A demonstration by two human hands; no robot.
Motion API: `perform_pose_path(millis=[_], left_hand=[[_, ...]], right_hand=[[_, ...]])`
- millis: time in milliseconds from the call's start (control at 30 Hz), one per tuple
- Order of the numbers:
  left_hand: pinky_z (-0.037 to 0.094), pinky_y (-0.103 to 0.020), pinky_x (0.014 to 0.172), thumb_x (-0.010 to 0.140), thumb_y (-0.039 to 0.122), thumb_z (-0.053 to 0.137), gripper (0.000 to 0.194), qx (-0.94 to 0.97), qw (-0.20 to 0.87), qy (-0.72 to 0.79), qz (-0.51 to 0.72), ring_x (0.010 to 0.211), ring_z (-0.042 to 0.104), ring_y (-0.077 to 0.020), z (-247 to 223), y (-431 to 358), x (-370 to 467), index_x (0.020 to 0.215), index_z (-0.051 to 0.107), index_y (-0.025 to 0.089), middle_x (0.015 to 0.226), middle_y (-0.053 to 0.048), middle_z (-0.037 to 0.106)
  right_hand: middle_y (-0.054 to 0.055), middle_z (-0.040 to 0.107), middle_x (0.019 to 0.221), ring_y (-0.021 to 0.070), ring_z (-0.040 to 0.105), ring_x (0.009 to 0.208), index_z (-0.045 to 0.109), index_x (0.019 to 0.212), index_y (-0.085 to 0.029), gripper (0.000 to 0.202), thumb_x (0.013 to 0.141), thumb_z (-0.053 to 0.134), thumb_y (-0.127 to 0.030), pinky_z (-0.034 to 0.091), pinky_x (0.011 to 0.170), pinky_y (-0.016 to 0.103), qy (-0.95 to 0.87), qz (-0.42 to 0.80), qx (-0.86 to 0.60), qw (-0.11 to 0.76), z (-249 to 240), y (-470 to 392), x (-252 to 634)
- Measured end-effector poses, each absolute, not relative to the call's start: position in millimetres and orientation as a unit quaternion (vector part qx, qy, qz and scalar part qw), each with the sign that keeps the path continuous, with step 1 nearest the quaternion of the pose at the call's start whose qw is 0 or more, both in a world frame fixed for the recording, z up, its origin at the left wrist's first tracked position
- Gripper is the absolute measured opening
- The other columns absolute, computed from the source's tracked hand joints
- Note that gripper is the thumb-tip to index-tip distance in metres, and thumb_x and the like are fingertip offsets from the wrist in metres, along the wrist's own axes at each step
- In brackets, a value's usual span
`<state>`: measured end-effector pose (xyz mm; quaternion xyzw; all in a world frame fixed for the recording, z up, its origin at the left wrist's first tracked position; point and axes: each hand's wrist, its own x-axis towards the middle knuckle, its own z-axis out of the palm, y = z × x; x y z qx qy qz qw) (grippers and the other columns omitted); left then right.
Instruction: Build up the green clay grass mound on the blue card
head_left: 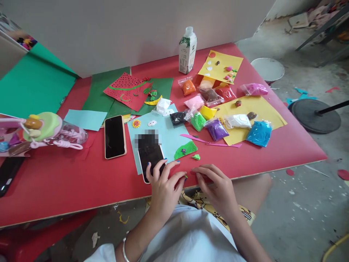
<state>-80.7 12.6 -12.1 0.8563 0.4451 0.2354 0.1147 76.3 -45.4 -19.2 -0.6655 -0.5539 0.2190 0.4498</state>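
Observation:
My left hand (165, 187) is over the table's front edge, thumb and index finger pinched on a small bit of green clay (186, 177), its other fingers spread over the lower end of a phone (151, 156). To its right, my right hand (216, 185) has its thumb and fingertips drawn together; anything between them is too small to make out. The hands are slightly apart. Just beyond them lie a light green clay piece (196, 157) and a flat green clay shape (185, 150) with a small purple flower on it. A pink plastic tool (194, 138) lies behind these.
Bags of coloured clay, such as purple (216, 129) and blue (259, 134), cover the middle and right of the red table (68, 189). A second phone (115, 137) lies left. A bottle (187, 51) stands at the back; a pink-strapped cup (73, 134) lies far left.

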Motion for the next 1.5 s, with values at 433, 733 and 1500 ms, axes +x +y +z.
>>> perform_pose_path(millis=[433,733,1500], left_hand=[[0.024,-0.051,0.107,0.082,0.024,0.07,0.024,0.858,0.008,0.427,0.287,0.108,0.054,-0.0262,-2.0,30.1,-112.5,0.106,0.068,0.027,0.105,-0.005,0.069],[0.039,-0.045,0.098,0.085,0.024,0.066,0.026,0.843,0.062,0.44,0.304,0.111,0.05,-0.0269,-6.5,40.3,-123.1,0.111,0.066,0.026,0.111,-0.008,0.065],[0.051,-0.03,0.077,0.082,0.019,0.071,0.007,0.773,0.419,0.307,0.364,0.083,0.06,-0.0149,11.1,28.9,-87.4,0.087,0.071,0.023,0.082,-0.002,0.066]], right_hand=[[0.004,0.072,0.075,0.0152,0.067,0.068,0.071,0.078,-0.021,0.011,0.085,0.067,-0.028,0.054,0.063,0.024,-0.466,0.348,-0.639,0.504,-13.0,-35.4,64.8],[0.004,0.072,0.071,0.016,0.066,0.067,0.073,0.074,-0.022,0.013,0.082,0.07,-0.032,0.053,0.06,0.024,-0.403,0.388,-0.626,0.543,-13.6,-35.1,62.7],[0.005,0.07,0.073,0.0157,0.067,0.07,0.073,0.077,-0.023,0.005,0.078,0.076,-0.027,0.056,0.061,0.024,-0.383,0.499,-0.485,0.607,-16.0,-39.2,70.8]])
